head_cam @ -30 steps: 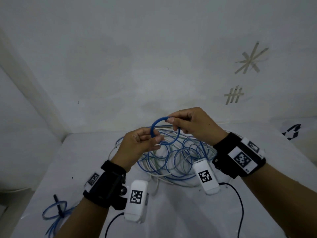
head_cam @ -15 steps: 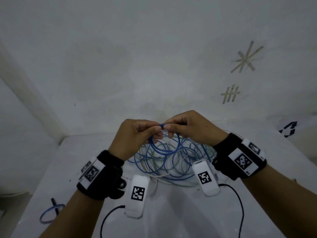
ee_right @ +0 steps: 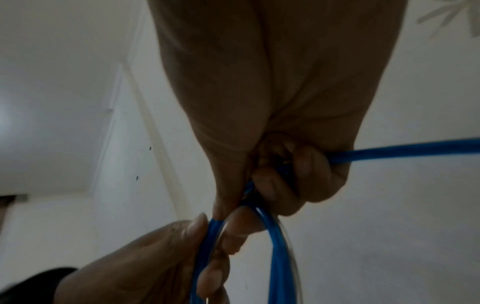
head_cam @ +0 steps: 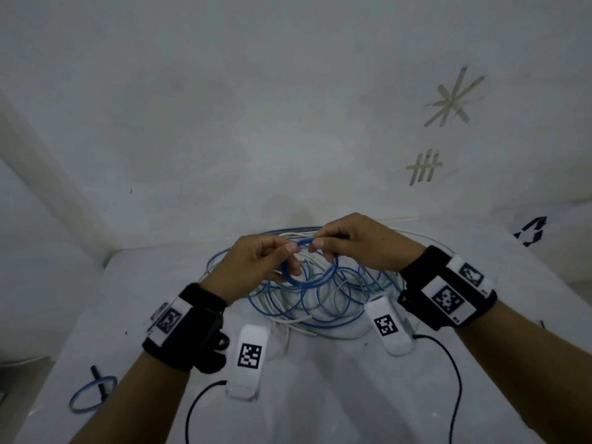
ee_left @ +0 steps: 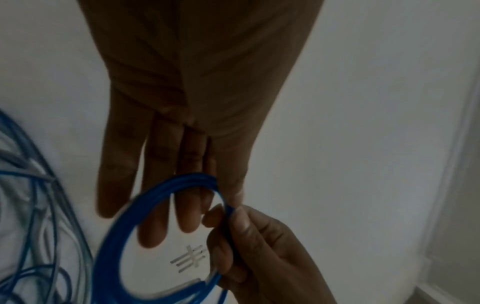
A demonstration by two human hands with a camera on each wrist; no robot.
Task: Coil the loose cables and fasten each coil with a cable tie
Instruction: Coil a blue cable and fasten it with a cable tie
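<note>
A small coil of blue cable point(head_cam: 307, 284) hangs between both hands above the cable pile. My left hand point(head_cam: 293, 251) pinches the top of the loop with thumb and forefinger. My right hand point(head_cam: 315, 243) pinches it just beside, fingertips almost meeting the left ones. In the left wrist view the blue coil point(ee_left: 114, 226) lies across my left hand point(ee_left: 221, 197), whose other fingers stay straight, while the right hand point(ee_left: 228, 218) grips its rim. In the right wrist view my right hand point(ee_right: 241, 205) curls round the blue coil point(ee_right: 278, 257), and a strand point(ee_right: 415, 152) runs off to the right.
A loose tangle of blue and white cables point(head_cam: 320, 312) lies on the white table point(head_cam: 320, 395) under the hands. A small blue coil with a black tie point(head_cam: 93, 392) sits at the front left near the table's edge. A white wall stands close behind.
The left hand has shifted from the coil's lower left up to its top, beside the right fingertips. The coil now hangs lower, over the pile.
</note>
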